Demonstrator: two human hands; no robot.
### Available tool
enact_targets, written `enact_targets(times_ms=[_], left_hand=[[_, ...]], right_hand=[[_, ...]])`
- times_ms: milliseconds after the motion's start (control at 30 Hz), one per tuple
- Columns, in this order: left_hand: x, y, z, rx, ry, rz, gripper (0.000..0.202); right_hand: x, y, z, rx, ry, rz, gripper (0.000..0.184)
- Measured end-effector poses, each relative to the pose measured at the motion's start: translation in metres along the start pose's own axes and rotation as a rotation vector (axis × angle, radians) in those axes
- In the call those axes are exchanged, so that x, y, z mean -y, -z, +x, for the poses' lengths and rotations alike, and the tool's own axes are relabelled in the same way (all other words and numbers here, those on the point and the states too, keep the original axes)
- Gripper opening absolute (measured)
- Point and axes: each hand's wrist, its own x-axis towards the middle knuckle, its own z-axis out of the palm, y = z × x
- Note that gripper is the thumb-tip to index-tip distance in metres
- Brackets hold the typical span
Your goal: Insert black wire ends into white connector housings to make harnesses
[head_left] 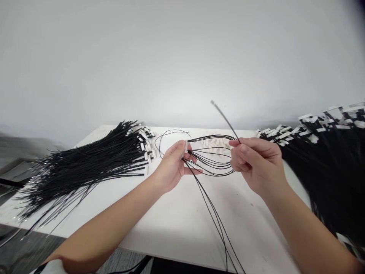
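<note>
My left hand [173, 165] pinches a small white connector [187, 146] between thumb and fingers above the white table [176, 224]. Several thin black wires [212, 161] run from the connector, loop to the right and hang down past the table's front edge. My right hand [255, 161] is closed around the looped wires, and its thumb and forefinger pinch one loose black wire [225, 120] whose bare tip points up and to the left. The two hands are a short way apart.
A fanned heap of black wires with white connectors [94, 160] lies on the table's left. A larger heap of black wire assemblies [327, 160] covers the right side. Loose white connectors [213, 144] lie behind my hands. A plain grey wall stands behind.
</note>
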Motion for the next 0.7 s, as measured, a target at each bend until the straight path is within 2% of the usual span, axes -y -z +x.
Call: enact_targets(times_ms=[167,467,700], left_hand=[[0.0019,0.0001,-0.0002,0.041,0.031,0.081,0.025],[0.0012,0.0029,0.0034,0.038,0.025,0.04,0.025],[-0.0011,-0.0006,0.0032,-0.011,0.057,-0.019,0.024]], right_hand=[[-0.0043,0.0028,0.0054,-0.033,0.126,-0.133,0.003],[-0.0049,0.0043,0.0071,-0.094,0.183,-0.187,0.004],[-0.0016,-0.0024,0.0033,-0.122,0.214,-0.318,0.016]])
